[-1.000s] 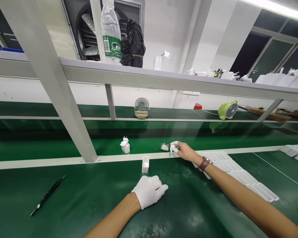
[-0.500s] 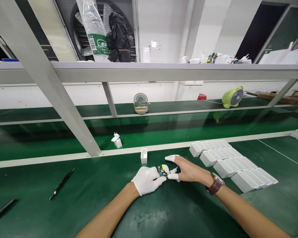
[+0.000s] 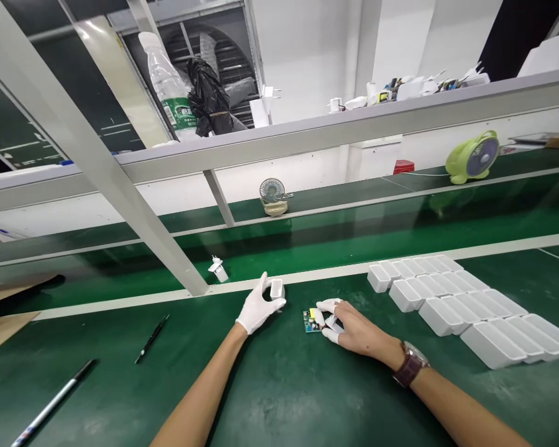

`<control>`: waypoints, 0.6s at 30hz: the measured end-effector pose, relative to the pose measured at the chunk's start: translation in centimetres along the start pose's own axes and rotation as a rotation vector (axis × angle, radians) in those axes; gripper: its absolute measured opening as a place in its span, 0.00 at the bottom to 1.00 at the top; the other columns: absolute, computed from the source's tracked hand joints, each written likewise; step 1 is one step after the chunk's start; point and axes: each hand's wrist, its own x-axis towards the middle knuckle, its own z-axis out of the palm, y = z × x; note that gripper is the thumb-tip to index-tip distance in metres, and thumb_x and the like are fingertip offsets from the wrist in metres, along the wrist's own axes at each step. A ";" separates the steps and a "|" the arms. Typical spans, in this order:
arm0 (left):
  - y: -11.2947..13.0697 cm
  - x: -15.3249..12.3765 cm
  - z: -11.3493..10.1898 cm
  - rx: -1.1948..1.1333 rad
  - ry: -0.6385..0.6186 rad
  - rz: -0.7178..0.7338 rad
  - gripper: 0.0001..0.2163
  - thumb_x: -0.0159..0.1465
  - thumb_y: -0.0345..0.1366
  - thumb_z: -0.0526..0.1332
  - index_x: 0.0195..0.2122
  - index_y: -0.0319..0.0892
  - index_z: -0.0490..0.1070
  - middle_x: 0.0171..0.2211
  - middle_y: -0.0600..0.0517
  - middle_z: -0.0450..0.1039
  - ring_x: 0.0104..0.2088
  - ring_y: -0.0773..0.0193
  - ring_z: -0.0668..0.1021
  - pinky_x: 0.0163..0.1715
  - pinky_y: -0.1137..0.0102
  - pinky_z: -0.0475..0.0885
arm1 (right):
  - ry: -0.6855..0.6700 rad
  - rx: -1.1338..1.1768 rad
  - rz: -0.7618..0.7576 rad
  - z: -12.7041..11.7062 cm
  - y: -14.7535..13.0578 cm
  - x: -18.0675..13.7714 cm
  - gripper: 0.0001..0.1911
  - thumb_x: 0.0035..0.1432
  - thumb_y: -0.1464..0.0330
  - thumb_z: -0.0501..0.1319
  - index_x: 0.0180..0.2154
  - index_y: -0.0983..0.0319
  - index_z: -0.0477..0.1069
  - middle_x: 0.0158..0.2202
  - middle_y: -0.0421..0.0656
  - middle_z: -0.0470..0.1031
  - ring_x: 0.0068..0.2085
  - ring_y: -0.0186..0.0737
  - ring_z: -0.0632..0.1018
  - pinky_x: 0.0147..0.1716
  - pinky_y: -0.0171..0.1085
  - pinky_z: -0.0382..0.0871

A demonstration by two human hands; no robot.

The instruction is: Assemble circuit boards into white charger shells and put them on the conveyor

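Observation:
My left hand point(image 3: 256, 308), in a white glove, grips a small white open-topped plastic case point(image 3: 276, 288) standing on the green bench near the white rail. My right hand point(image 3: 354, 329), bare with white finger cots and a brown wristwatch, rests its fingertips on a small green circuit board point(image 3: 312, 320) lying flat on the bench between both hands. A finished white plug adapter point(image 3: 218, 269) lies tilted on the conveyor belt just beyond the rail.
Rows of several white empty cases point(image 3: 451, 304) lie at the right. Two black pens point(image 3: 151, 338) point(image 3: 51, 403) lie at the left. A slanted grey post point(image 3: 116, 186) rises from the rail. Small fans point(image 3: 272, 197) point(image 3: 472, 156) stand on the far side, a bottle point(image 3: 168, 93) on the shelf.
My right hand brought the circuit board from the conveyor to the bench. My left hand left the board and reached forward to the white case. The view tilted left.

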 end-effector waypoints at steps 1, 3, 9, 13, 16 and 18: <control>0.2 -0.1 -0.1 0.029 -0.018 -0.003 0.47 0.54 0.42 0.70 0.70 0.42 0.45 0.63 0.45 0.65 0.63 0.53 0.67 0.65 0.59 0.59 | 0.026 -0.018 -0.032 0.1 -0.1 0.0 0.29 0.58 0.68 0.60 0.61 0.66 0.63 0.52 0.53 0.73 0.57 0.53 0.71 0.58 0.52 0.66; 1.0 -0.3 -0.1 0.117 -0.046 0.003 0.43 0.53 0.43 0.71 0.67 0.43 0.55 0.61 0.45 0.67 0.62 0.51 0.68 0.64 0.58 0.61 | 0.092 -0.061 -0.105 0.3 -0.2 -0.1 0.28 0.57 0.70 0.59 0.60 0.65 0.63 0.49 0.52 0.73 0.54 0.52 0.72 0.56 0.53 0.68; 3.2 -1.6 0.2 0.221 -0.080 -0.003 0.28 0.50 0.43 0.72 0.52 0.42 0.71 0.50 0.47 0.74 0.50 0.51 0.76 0.54 0.58 0.70 | 0.177 -0.084 -0.187 0.0 -0.5 -0.6 0.30 0.55 0.75 0.58 0.60 0.61 0.61 0.53 0.53 0.66 0.54 0.51 0.72 0.52 0.51 0.72; 3.3 -4.0 0.9 0.107 -0.102 0.075 0.28 0.50 0.39 0.72 0.53 0.45 0.69 0.51 0.51 0.73 0.51 0.55 0.75 0.55 0.61 0.69 | 0.133 -0.025 -0.110 -0.3 -0.4 -0.8 0.27 0.58 0.74 0.57 0.59 0.59 0.61 0.58 0.52 0.63 0.53 0.48 0.73 0.51 0.49 0.74; 3.5 -5.9 1.7 0.024 -0.069 0.105 0.30 0.51 0.36 0.72 0.55 0.47 0.67 0.52 0.52 0.72 0.52 0.58 0.75 0.55 0.63 0.69 | 0.114 -0.003 -0.081 -0.5 -0.5 -0.8 0.27 0.60 0.72 0.57 0.60 0.57 0.59 0.55 0.49 0.67 0.48 0.45 0.76 0.48 0.47 0.75; 3.5 -6.7 2.2 -0.014 -0.057 0.105 0.32 0.50 0.36 0.72 0.57 0.48 0.66 0.53 0.52 0.71 0.51 0.58 0.75 0.54 0.64 0.71 | 0.146 -0.018 -0.068 -1.0 -1.0 -0.7 0.28 0.61 0.70 0.57 0.62 0.56 0.58 0.56 0.49 0.67 0.47 0.45 0.77 0.47 0.47 0.76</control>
